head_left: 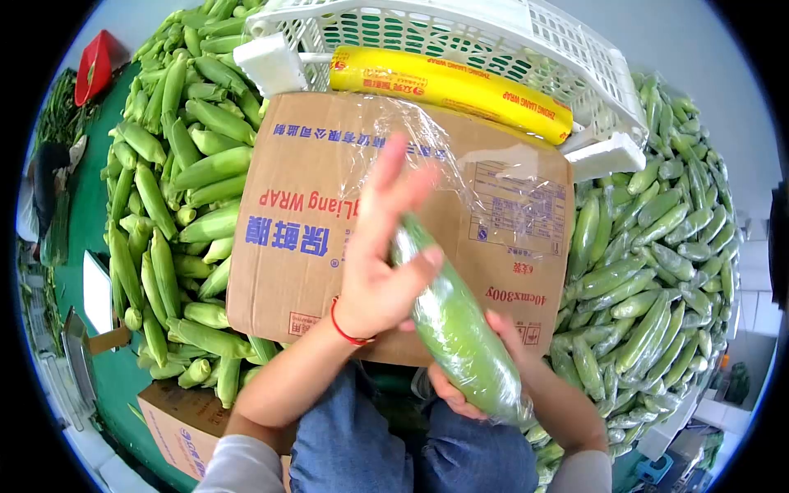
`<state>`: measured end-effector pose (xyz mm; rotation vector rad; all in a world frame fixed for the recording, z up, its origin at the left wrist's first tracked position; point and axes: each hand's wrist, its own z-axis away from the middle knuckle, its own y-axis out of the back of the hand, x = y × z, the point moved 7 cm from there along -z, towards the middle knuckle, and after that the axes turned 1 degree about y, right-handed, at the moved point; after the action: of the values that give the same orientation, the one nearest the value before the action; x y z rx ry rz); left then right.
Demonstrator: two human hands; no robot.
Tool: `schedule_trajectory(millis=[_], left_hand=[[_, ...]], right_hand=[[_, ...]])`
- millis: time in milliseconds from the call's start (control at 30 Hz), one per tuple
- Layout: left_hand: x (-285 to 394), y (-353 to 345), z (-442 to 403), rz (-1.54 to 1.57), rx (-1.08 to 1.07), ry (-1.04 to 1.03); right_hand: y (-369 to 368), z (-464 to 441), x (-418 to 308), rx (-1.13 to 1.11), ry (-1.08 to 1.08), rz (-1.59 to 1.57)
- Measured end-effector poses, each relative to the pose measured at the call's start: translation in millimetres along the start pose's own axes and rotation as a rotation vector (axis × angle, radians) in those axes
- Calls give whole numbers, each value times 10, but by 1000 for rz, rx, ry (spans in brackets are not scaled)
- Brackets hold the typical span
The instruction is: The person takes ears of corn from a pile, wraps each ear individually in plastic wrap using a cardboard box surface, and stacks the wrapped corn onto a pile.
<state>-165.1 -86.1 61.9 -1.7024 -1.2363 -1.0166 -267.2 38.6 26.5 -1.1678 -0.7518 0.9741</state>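
A plump green ear of corn (464, 329) in clear plastic film slants over the near edge of a cardboard box (288, 238). My right hand (485, 366) is wrapped round its lower part. My left hand (382, 263), with a red string at the wrist, is at the upper end, its fingers spread and partly blurred, the thumb near the film. Across the far side of the box lies a yellow roll of wrap (452, 90), and loose clear film (419, 140) hangs from it over the cardboard.
Unwrapped corn (218, 172) is heaped at the left, film-wrapped corn (657, 287) at the right. Behind the roll stands a white plastic crate (477, 41). A red container (97, 67) is at the far left, and another cardboard box (177, 427) sits low at the left.
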Motion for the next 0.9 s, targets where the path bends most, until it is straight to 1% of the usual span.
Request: schedule_trajectory(millis=[33, 100, 133, 167, 200, 233, 267, 300, 333, 367, 433, 500, 567, 600, 633, 667, 700, 733, 767, 833, 867, 900], left_hand=[[-117, 45, -22, 326, 157, 141], [-193, 32, 30, 723, 140, 271], [-230, 30, 11, 923, 125, 319], [-264, -5, -6, 1122, 109, 373], [-335, 67, 29, 869, 270, 493], [-367, 146, 78, 632, 305, 545], [-426, 280, 132, 499, 333, 522], [-431, 436, 179, 284, 336, 493], [-484, 543, 284, 212, 360, 480], [-488, 596, 371, 70, 351, 447], [-567, 695, 654, -44, 289, 511], [-667, 599, 1000, 169, 222, 673], [-540, 245, 1342, 418, -236, 1103], [-435, 131, 1415, 371, -302, 1259], [-382, -21, 1514, 324, -381, 1414], [-446, -81, 1691, 491, -382, 1548], [-510, -51, 1688, 509, -488, 1439], [-573, -21, 1682, 528, -580, 1324], [-554, -27, 1524, 475, -566, 1184], [-322, -42, 1112, 153, -370, 809], [-178, -53, 963, 28, -318, 652], [-20, -113, 849, -42, -310, 529]], right_hand=[[44, -205, 85, -292, -5, -177], [-12, -316, 182, -548, 1, -329], [-6, -369, 164, -518, 11, -280], [7, -350, 117, -373, 57, -176], [26, -318, 67, -223, 87, -61], [47, -273, 16, -75, 98, 53], [179, -100, -81, 163, 199, 310], [264, 80, -242, 406, 296, 574], [238, 224, -400, 593, 381, 867], [69, 373, -575, 661, 549, 1243], [-318, 645, -766, 762, 890, 2002], [-504, 1002, -889, 782, 1368, 1956], [-550, 1027, -1139, 573, 1647, 1526], [-557, 931, -1261, 508, 1652, 1338], [-537, 765, -1343, 451, 1568, 1172], [-523, 605, -1360, 411, 1477, 1059], [-526, 456, -1312, 379, 1398, 1014], [-550, 348, -1244, 358, 1345, 1039], [-613, 278, -1152, 333, 1325, 1139], [-725, 302, -939, 308, 1288, 1373], [-661, 509, -887, 477, 1282, 1403], [-585, 781, -811, 628, 1270, 1426]])
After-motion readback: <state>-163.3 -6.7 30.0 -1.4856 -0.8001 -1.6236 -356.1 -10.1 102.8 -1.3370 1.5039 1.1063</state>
